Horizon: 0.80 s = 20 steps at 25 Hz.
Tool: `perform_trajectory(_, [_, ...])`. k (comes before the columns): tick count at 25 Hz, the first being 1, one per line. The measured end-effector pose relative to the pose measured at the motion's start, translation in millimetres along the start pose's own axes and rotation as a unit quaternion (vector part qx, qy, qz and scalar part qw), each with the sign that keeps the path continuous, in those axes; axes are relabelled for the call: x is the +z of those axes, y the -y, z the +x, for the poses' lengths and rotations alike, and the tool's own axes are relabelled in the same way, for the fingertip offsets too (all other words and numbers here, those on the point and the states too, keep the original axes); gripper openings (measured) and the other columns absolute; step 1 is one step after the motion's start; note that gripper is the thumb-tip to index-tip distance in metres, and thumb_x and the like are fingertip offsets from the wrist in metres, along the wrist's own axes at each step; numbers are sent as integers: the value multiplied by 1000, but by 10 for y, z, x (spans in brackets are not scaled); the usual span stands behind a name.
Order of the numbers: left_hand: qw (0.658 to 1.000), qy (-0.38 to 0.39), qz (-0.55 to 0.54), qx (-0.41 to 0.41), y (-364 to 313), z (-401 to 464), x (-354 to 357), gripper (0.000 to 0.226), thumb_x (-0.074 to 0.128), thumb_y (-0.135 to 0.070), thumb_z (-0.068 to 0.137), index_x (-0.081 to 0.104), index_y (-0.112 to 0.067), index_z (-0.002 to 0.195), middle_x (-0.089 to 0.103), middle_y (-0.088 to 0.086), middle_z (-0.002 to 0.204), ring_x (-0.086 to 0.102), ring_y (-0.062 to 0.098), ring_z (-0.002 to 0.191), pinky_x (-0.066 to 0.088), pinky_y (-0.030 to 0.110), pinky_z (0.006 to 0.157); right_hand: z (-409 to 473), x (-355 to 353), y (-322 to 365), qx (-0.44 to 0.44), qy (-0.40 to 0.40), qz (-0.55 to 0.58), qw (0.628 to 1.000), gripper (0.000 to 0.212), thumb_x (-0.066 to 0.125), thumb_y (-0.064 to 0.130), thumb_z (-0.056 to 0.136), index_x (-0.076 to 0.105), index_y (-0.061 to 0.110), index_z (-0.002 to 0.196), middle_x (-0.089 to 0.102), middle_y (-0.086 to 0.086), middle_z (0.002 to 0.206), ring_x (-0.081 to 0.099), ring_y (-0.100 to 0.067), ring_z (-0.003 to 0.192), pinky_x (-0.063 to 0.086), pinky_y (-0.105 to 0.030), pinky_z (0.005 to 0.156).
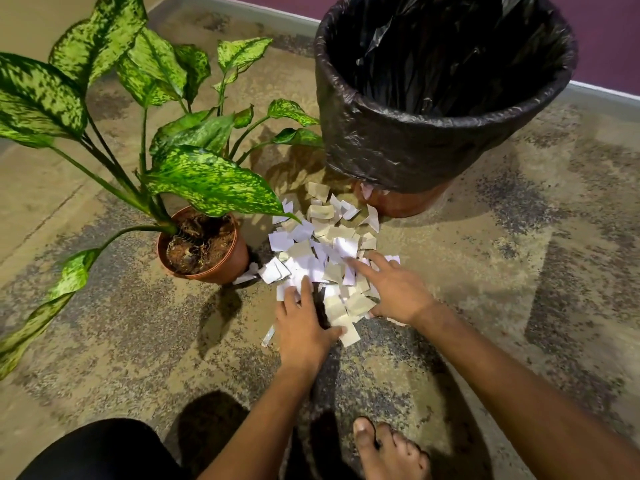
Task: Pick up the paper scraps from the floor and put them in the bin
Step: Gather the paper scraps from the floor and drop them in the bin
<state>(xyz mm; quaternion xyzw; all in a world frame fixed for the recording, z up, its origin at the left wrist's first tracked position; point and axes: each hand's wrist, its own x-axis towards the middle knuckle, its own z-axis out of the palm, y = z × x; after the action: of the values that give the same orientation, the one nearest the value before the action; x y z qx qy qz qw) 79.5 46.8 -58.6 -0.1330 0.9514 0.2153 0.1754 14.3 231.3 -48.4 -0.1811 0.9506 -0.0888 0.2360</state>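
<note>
Bare foot at the near edge, toes toward the pile; a black-clad knee on the left of it.

Left hand flat on the near-left edge of the pile of small white and beige paper scraps, fingers spread, palm down, holding nothing lifted. Right hand on the pile's near-right edge, fingers splayed wide over the scraps, thumb under the edge; whether any scrap is pinched I cannot tell.

The pile lies on the mottled tan-and-grey floor (a few scraps stray at its near side).

Left of the pile, touching its edge: a terracotta plastic pot with a green speckled broad-leaved plant.

Beyond the pile, just right of it: a round brown bin lined with a black plastic bag, upright, mouth open, farthest scraps at its base.
</note>
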Motion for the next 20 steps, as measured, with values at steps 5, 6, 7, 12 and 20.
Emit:
perform_trajectory(5, [998,-13,7,55,-150,44,-34,74,67,-16,85,27,-22,146,42,7,136,39,26,124,44,38,101,-12,104,281,-72,-51,19,996,67,57,6,84,41,37,141,44,-2,138,54,-25,118,53,-37,79])
perform_trajectory(6, [998,-16,0,61,-138,51,-46,65,65,-12,85,36,-21,142,46,6,133,43,24,120,45,37,100,-14,131,300,-74,-56,23,995,60,55,3,84,48,34,136,46,-2,137,55,-25,117,52,-37,83])
perform_trajectory(7, [998,-16,-11,62,-121,57,-56,58,64,-9,85,44,-20,138,49,5,131,47,23,117,46,36,99,-18,147,307,-74,-53,25,996,55,54,2,84,53,31,131,47,-1,136,56,-25,116,51,-36,87])
perform_trajectory(12, [998,-13,-50,45,-94,-15,-115,41,54,-3,89,58,-15,129,55,1,121,56,13,95,50,30,95,-93,55,196,-14,-99,105,989,49,53,-8,82,65,20,120,51,1,136,57,-24,115,43,-31,105])
perform_trajectory(20, [994,-49,-82,61,-154,-102,-205,28,55,-9,93,63,-10,120,56,-5,115,54,3,89,41,12,91,-388,-723,182,-2,-273,214,938,40,60,-9,81,71,20,107,59,10,115,56,-10,101,53,-36,89])
